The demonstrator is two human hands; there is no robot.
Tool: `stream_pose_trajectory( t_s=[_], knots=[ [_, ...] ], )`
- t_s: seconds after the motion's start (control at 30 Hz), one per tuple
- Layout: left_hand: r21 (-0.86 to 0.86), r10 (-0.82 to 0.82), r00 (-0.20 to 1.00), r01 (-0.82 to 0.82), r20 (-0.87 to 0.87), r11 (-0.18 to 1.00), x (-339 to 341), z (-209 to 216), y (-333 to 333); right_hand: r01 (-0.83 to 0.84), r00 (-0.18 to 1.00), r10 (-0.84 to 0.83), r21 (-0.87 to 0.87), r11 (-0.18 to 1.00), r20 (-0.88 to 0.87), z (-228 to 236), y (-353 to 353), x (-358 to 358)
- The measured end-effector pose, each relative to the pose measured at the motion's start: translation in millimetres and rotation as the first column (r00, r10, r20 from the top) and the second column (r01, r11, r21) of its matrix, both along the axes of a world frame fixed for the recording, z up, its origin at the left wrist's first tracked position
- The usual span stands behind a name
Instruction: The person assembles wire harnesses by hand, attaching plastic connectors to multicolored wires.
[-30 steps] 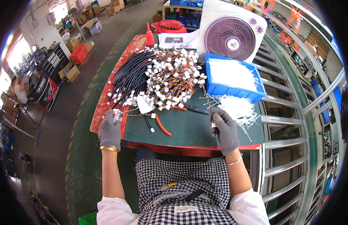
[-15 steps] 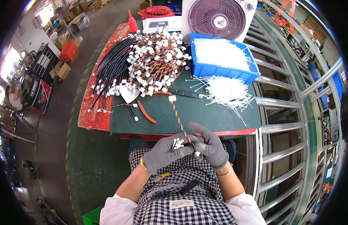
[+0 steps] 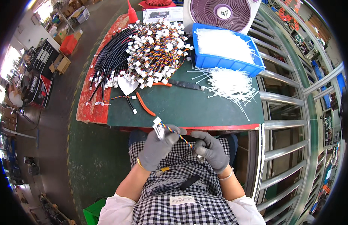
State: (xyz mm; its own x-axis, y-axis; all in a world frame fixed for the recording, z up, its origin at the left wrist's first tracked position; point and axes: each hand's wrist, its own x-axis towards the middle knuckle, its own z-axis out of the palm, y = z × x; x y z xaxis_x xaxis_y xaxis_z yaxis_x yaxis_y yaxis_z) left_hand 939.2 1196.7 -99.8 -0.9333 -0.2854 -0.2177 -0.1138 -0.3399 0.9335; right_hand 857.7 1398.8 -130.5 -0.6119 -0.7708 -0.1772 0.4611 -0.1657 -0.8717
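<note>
Two-handed grip: left hand (image 3: 156, 149) and right hand (image 3: 213, 152) clamped on twisted lead (image 3: 186, 141), near side of table (image 3: 196, 110) | probably best kept lightly taut, pinched beside its connectors (image 3: 157, 120) | ties (image 3: 158, 131) within left hand | lead heap (image 3: 159, 56) on table | blue bin (image 3: 219, 64) on table's right

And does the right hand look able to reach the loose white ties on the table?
Probably yes: bare tabletop lies between the right hand and the ties, though that hand holds a twisted cable.
</note>
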Motion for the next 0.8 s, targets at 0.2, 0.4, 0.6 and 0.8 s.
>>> stream_pose_trajectory(
  t_s=[0.2, 0.4, 0.6, 0.8],
  knots=[
    [0.199, 0.154, 0.987, -0.16, 0.046, 0.967, 2.2, -8.9, -21.1, -0.042, 0.998, 0.034, 0.133, 0.99, 0.061, -1.4, 0.4, 8.0],
    [0.279, 0.12, 0.991, -0.134, 0.066, 0.951, 9.7, -9.4, -15.2, -0.108, 0.993, 0.117, 0.239, 0.965, -0.022, -11.6, -2.4, 15.0],
    [0.166, 0.081, 0.993, -0.094, 0.088, 0.982, 15.6, -13.5, -14.9, -0.228, 0.945, 0.29, 0.332, 0.915, -0.153, -6.3, -7.4, 15.5],
    [-0.083, 0.01, 1.0, -0.008, 0.027, 0.997, 19.1, -24.8, 1.8, 0.122, 0.766, 0.2, 0.443, 0.888, -0.611, 30.5, -24.0, 2.6]
  ],
)
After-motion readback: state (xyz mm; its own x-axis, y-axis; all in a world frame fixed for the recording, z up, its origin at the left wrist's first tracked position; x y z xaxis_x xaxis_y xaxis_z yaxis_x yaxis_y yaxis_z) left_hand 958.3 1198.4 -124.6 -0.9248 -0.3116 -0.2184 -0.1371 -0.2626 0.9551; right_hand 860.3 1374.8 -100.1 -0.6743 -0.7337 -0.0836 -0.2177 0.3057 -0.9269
